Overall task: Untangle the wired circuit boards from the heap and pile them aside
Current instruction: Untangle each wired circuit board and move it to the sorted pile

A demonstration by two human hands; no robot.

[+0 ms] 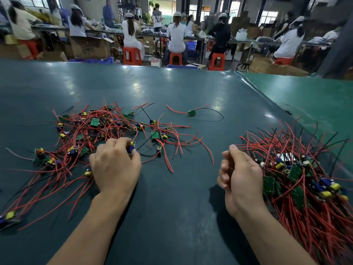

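The left hand (114, 165) pinches one wired circuit board (131, 148) at the near edge of the tangled heap (99, 131). The right hand (240, 178), fingers loosely curled and apparently holding nothing, rests beside the sorted pile (298, 178). Lift the board slowly and let its leads slide free; do not jerk. Leads are thin, flexible red and black insulated wire; boards are small, rigid green rectangles on the smooth dark-green surface (181, 217).

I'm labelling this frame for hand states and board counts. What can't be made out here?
- Head view: the right hand is curled beside the sorted pile; its own fingers hide whether it holds wires.
- The left hand covers most of the board it pinches.
- The pile runs off the right and bottom edges.
- The heap is too tangled to count boards.
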